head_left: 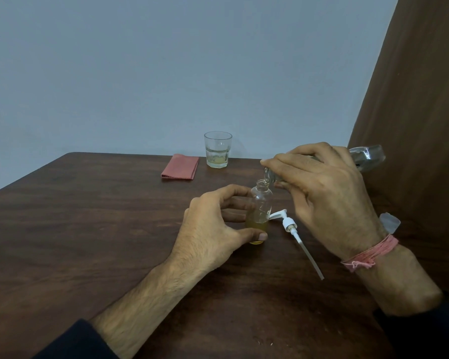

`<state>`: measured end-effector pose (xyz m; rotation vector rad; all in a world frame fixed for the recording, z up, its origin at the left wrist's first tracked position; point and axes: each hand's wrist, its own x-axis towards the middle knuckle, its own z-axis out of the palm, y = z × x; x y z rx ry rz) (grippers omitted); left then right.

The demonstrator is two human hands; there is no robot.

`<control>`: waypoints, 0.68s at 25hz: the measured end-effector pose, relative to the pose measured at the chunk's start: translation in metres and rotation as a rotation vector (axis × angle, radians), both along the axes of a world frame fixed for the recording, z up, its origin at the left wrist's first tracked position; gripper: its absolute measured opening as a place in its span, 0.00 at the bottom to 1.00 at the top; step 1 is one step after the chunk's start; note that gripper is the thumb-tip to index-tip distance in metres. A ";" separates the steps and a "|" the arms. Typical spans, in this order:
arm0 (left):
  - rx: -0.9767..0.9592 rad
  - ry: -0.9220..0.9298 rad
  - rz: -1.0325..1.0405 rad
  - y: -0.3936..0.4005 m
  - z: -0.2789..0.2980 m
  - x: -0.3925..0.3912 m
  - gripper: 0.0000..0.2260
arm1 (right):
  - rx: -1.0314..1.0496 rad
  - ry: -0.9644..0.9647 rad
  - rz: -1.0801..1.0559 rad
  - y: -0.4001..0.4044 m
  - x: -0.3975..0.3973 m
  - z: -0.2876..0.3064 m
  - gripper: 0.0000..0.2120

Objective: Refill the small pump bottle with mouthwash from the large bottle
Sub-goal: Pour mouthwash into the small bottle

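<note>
- dark sleeves sit at the bottom edge, with both bare forearms reaching forward over the brown wooden counter (88,216).
- left hand (213,229) curls around the small bottle (260,211), thumb at its lower front and fingers behind it, steadying it upright on the counter.
- small bottle is clear, uncapped, with a shallow layer of yellow liquid at its bottom.
- right hand (324,193) is wrapped over the large bottle (366,158), holding it tipped nearly level above the counter, its clear base pointing right.
- large bottle's mouth sits just above and beside the small bottle's open neck; whether liquid is flowing cannot be told.
- pink thread band (366,252) circles the right wrist.
- white pump (290,225) lies on the counter just right of the small bottle, its long dip tube angled toward the camera.
- clear cap-like piece (390,222) shows just behind the right wrist; what it is cannot be told.
- folded pink cloth (180,167) lies flat near the far edge.
- glass (217,152) stands just right of the cloth, with a little pale liquid in it.
</note>
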<state>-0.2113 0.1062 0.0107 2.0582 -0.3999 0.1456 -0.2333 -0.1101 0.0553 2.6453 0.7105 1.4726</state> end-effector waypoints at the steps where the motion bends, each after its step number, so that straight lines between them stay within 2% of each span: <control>1: -0.002 0.000 0.000 0.000 0.000 0.000 0.30 | -0.002 0.001 -0.001 0.000 0.000 0.000 0.25; 17: 0.020 0.011 0.005 -0.001 0.002 -0.001 0.30 | 0.002 0.021 0.008 -0.001 -0.002 0.002 0.24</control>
